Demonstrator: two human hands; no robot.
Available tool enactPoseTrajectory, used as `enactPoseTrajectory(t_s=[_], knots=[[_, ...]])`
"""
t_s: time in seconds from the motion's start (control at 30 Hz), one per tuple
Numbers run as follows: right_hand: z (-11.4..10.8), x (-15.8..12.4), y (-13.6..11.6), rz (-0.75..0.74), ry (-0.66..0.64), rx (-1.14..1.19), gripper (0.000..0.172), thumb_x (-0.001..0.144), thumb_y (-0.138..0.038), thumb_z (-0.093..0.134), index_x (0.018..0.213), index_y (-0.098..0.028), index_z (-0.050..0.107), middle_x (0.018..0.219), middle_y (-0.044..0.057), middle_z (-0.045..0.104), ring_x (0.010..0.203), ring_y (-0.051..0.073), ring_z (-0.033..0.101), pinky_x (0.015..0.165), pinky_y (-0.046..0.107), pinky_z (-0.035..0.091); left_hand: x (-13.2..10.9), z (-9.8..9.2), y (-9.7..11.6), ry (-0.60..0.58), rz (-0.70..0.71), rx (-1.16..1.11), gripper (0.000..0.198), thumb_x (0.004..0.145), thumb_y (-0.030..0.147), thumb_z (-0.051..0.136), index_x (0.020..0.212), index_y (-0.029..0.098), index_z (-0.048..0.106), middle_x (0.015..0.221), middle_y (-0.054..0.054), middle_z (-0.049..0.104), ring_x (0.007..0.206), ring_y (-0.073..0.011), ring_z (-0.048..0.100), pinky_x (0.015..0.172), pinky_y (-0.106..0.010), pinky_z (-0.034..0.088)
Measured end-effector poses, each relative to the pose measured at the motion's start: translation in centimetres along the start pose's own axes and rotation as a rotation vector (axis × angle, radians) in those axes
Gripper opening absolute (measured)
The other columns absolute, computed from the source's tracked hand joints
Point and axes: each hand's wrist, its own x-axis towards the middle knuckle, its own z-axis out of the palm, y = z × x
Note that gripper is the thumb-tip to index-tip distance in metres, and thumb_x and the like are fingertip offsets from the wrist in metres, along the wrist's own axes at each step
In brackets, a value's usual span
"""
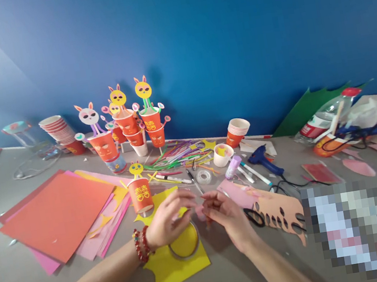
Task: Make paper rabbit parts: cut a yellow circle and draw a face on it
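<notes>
Both hands are close together above the front middle of the table. My right hand (228,218) pinches a small pink piece (200,212), apparently paper, blurred and partly covered by fingers. My left hand (172,217), with red bead bracelets at the wrist, faces it with curled fingers; what lies between them is too blurred to name. Below the left hand, a roll of tape (198,242) lies flat on a cut yellow sheet (181,275). A red paper cup (141,196) with a yellow rabbit face stands just behind the left hand. Black-handled scissors (254,217) rest right of the right hand.
Orange and pink sheets (60,213) spread at left. Finished rabbit cups (103,147) stand stacked along the wall. Coloured sticks (176,155), a white cup (223,155) and markers lie behind the hands. A blue glue gun (265,160) trails its cord rightward; a plastic bottle (327,114) leans nearby.
</notes>
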Motion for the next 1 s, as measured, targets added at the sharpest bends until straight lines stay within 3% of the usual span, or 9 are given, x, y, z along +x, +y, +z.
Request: enactPoseTrajectory(t_s=[0.07, 0.13, 0.23, 0.43, 0.53, 0.7, 1.0], knots=[[-0.1, -0.1, 0.0, -0.072, 0.023, -0.080, 0.032, 0.080, -0.039, 0.078, 0.102, -0.021, 0.063, 0.076, -0.001, 0.064, 0.061, 0.014, 0.061, 0.056, 0.025, 0.052, 0.0, 0.2, 0.2, 0.040, -0.201, -0.118, 0.016, 0.098, 0.027, 0.051, 0.104, 0.016, 0.061, 0.107, -0.013, 0.066, 0.098, -0.0205, 0.063, 0.084, -0.033, 0.053], [-0.1, -0.2, 0.1, -0.127, 0.025, -0.150, 0.031, 0.082, -0.039, 0.075, 0.104, -0.022, 0.063, 0.080, 0.000, 0.064, 0.062, 0.014, 0.061, 0.056, 0.024, 0.053, 0.0, 0.5, 0.3, 0.004, -0.351, -0.236, 0.020, 0.098, 0.033, 0.051, 0.097, 0.016, 0.061, 0.093, -0.008, 0.065, 0.083, -0.0171, 0.061, 0.075, -0.028, 0.051], [0.0, -0.3, 0.2, -0.183, 0.019, -0.237, 0.027, 0.085, -0.039, 0.072, 0.104, -0.022, 0.064, 0.082, 0.002, 0.065, 0.063, 0.014, 0.061, 0.055, 0.024, 0.053, 0.1, 1.2, 0.2, -0.006, -0.455, -0.302, 0.025, 0.096, 0.038, 0.054, 0.089, 0.015, 0.062, 0.082, -0.004, 0.063, 0.075, -0.0150, 0.059, 0.069, -0.025, 0.049], [0.0, -0.3, -0.1, -0.267, 0.050, -0.319, 0.018, 0.086, -0.038, 0.070, 0.088, -0.021, 0.069, 0.098, 0.006, 0.063, 0.084, 0.018, 0.064, 0.063, 0.023, 0.054, 0.3, 2.0, 0.2, 0.037, -0.496, -0.271, 0.019, 0.092, 0.031, 0.054, 0.081, 0.015, 0.059, 0.074, -0.002, 0.062, 0.068, -0.0127, 0.057, 0.062, -0.021, 0.044], [-0.1, -0.2, -0.2, -0.196, 0.019, -0.294, 0.022, 0.086, -0.039, 0.071, 0.077, -0.020, 0.068, 0.100, 0.006, 0.063, 0.094, 0.020, 0.063, 0.071, 0.024, 0.054, 0.3, 1.9, 0.4, 0.057, -0.497, -0.223, 0.013, 0.088, 0.023, 0.055, 0.079, 0.015, 0.059, 0.071, 0.000, 0.060, 0.065, -0.0114, 0.053, 0.059, -0.020, 0.040], [0.0, -0.1, 0.3, -0.023, -0.022, -0.203, 0.025, 0.085, -0.043, 0.072, 0.081, -0.019, 0.067, 0.083, 0.003, 0.066, 0.072, 0.016, 0.060, 0.065, 0.025, 0.050, 0.4, 1.6, 0.7, 0.047, -0.487, -0.191, 0.009, 0.085, 0.017, 0.054, 0.077, 0.016, 0.058, 0.070, 0.001, 0.059, 0.063, -0.0106, 0.052, 0.058, -0.019, 0.038], [-0.2, 0.0, 0.4, -0.003, -0.020, -0.188, 0.025, 0.084, -0.042, 0.074, 0.078, -0.018, 0.068, 0.074, 0.001, 0.065, 0.072, 0.015, 0.058, 0.067, 0.024, 0.046, 0.4, 1.7, 0.5, 0.031, -0.490, -0.182, 0.009, 0.084, 0.016, 0.053, 0.077, 0.015, 0.058, 0.070, 0.001, 0.059, 0.064, -0.0107, 0.052, 0.058, -0.019, 0.038]])
